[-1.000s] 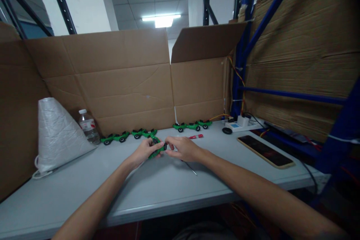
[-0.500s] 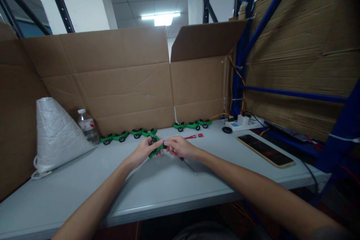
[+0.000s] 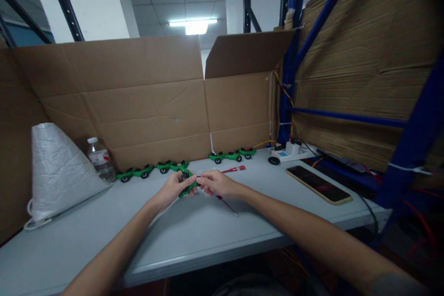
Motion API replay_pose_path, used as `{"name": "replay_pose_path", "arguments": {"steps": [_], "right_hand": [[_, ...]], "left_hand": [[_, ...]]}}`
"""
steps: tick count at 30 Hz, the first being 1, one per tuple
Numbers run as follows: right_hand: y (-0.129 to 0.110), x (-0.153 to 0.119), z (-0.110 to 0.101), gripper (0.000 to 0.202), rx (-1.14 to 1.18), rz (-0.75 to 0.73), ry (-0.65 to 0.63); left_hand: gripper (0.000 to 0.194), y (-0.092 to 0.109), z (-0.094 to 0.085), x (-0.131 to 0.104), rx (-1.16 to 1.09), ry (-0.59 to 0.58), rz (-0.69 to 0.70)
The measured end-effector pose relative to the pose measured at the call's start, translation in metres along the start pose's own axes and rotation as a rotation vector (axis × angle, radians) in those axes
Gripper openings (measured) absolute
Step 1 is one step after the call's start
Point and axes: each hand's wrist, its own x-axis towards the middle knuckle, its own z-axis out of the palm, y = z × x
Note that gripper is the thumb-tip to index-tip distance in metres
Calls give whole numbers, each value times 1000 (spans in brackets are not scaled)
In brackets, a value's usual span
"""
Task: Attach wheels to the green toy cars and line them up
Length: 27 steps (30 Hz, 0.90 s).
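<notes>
A green toy car [image 3: 188, 187] with black parts is held above the table, tilted, its outline partly covered by fingers. My left hand [image 3: 172, 186] grips it from the left side. At its right end my right hand [image 3: 215, 182] pinches a small dark part against the car. Under my right hand lies a screwdriver [image 3: 229, 206] with a red handle and thin metal shaft, its handle partly hidden. Another red screwdriver [image 3: 236, 169] rests just behind that hand.
Several green toy cars [image 3: 144, 172] line the table's back edge by the cardboard wall [image 3: 152, 115]. A bottle [image 3: 101, 159] and silvery wrapped bundle [image 3: 62, 175] stand left. On the right are a phone [image 3: 318, 185], a black disc [image 3: 274, 160] and a power strip [image 3: 296, 152].
The whole view has shifted, so things appear slightly farther left. My hands remain together at the green car, with the car turned slightly between my fingers.
</notes>
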Motion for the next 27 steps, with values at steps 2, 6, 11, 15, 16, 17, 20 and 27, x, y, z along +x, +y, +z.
{"name": "replay_pose_path", "arguments": {"steps": [2, 6, 11, 15, 16, 17, 20, 27], "right_hand": [[-2, -3, -3, 36, -160, -100, 58], [-6, -6, -9, 31, -400, -231, 117], [2, -1, -5, 51, -98, -48, -40], [1, -2, -8, 40, -190, -119, 8], [0, -3, -9, 35, -254, -167, 45], [-2, -4, -11, 33, -298, -205, 72], [-2, -4, -11, 30, -257, -210, 70], [2, 0, -6, 41, -55, -72, -13]], "left_hand": [[48, -1, 0, 1, 11, 6, 5], [48, -4, -1, 2, 31, 12, 10], [51, -5, -1, 2, 65, 30, -29], [49, -3, 0, 2, 74, 55, -32], [48, -3, 0, 2, 71, 59, -30], [48, -2, 1, 2, 69, 62, -26], [50, -1, 2, 2, 67, 39, -15], [52, 0, 3, 3, 86, 40, -9]]}}
